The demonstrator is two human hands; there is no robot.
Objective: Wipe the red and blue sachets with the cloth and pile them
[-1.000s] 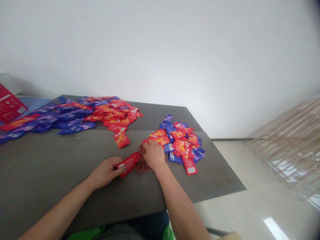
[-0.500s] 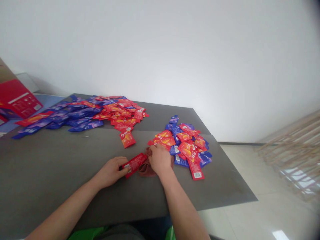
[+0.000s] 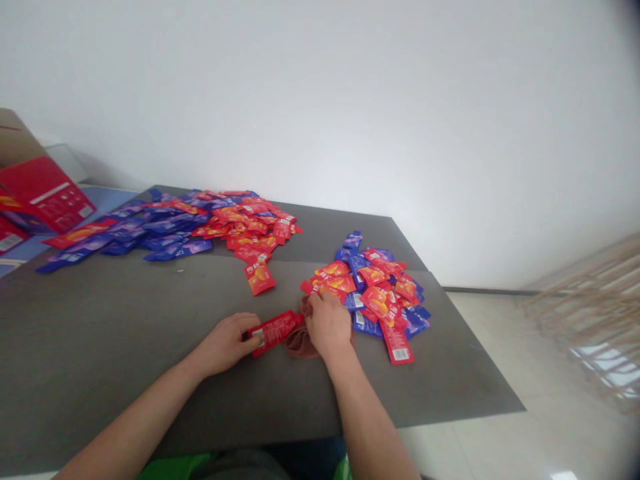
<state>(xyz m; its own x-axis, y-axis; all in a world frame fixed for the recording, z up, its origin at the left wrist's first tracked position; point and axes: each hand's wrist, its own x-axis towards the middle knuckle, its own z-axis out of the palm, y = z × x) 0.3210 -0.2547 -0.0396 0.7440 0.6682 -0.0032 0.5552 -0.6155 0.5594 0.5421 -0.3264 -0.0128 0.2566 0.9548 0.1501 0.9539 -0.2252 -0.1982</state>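
My left hand [image 3: 233, 343] pinches the lower end of a red pouch [image 3: 275, 331], whose back with a white label faces up. The pouch's narrow end points right and touches a brown cloth [image 3: 300, 343]. My right hand [image 3: 327, 323] is closed on that cloth, its fingers bunched over it beside the pouch's narrow end; the fingertips are partly hidden. Right behind this hand lies a pile of red and blue pouches [image 3: 377, 293]. A single red-orange pouch [image 3: 260, 277] lies flat just beyond the left hand.
A larger heap of red and blue pouches [image 3: 200, 220] covers the back left of the dark table [image 3: 125, 320]. A red carton [image 3: 50, 193] stands at the far left. The white wall [image 3: 350, 100] rises behind. Wooden racks [image 3: 590, 300] stand on the floor at right.
The whole scene has shifted slightly right in view as the head turned. Both hands keep hold of the pouch and the cloth, with hardly any other movement.
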